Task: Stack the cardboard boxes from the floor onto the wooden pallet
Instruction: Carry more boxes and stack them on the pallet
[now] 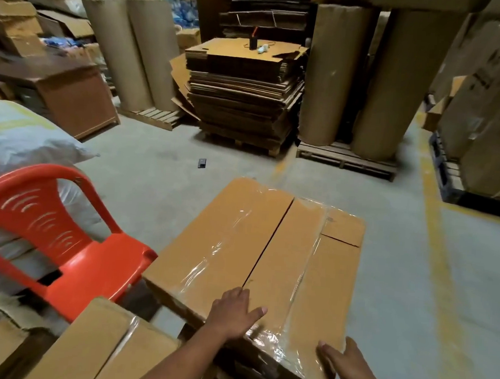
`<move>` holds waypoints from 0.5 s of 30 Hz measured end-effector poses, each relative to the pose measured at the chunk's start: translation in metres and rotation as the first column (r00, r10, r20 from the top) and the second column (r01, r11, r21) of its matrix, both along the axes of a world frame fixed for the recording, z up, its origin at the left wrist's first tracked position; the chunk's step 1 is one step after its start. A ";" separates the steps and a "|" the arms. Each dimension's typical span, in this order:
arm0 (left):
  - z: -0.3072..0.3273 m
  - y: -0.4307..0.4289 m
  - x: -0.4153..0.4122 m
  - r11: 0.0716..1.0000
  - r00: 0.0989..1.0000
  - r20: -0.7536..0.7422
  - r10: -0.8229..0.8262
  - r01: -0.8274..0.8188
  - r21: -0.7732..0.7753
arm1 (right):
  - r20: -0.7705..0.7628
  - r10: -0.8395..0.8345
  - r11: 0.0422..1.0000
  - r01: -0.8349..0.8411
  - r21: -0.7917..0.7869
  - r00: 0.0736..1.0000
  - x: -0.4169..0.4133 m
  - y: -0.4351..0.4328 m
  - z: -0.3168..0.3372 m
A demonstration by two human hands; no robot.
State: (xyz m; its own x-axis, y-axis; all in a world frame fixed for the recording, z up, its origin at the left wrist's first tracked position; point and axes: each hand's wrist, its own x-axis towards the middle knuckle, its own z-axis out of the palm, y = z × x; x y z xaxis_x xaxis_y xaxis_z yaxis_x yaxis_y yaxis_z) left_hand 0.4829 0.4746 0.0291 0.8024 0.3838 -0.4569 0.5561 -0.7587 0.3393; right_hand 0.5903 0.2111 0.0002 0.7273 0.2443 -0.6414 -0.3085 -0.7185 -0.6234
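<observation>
Chair (92, 261), orange plastic, at left; second cardboard box (101, 350) close beside it. Left hand (234, 311) lies flat, fingers straight, on near edge of taped cardboard box (254, 248), just right of chair seat. Right hand (346, 363), fingers straight, presses its near right corner; neither grasps. Support beneath unclear.

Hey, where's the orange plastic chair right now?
In the head view, the orange chair sits at lower left, its seat beside the left edge of the taped cardboard box, with white sacks behind it.
</observation>
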 end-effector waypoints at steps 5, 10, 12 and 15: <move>-0.026 0.011 0.008 0.998 1.000 0.002 -0.009 0.009 0.057 | -0.117 -0.154 0.988 0.157 0.015 0.981 -0.001 0.014 -0.036; -0.039 0.018 0.022 0.995 0.993 0.088 0.081 -0.086 0.051 | -0.044 -0.279 0.960 0.280 0.011 0.959 -0.005 0.025 -0.041; -0.044 0.017 0.028 0.992 0.988 0.104 0.118 -0.122 0.034 | -0.004 -0.302 0.953 0.302 0.009 0.953 -0.004 0.024 -0.038; -0.045 0.012 0.036 0.986 0.979 0.115 0.166 -0.164 -0.023 | 0.069 -0.310 0.950 0.311 0.000 0.948 0.001 0.012 -0.036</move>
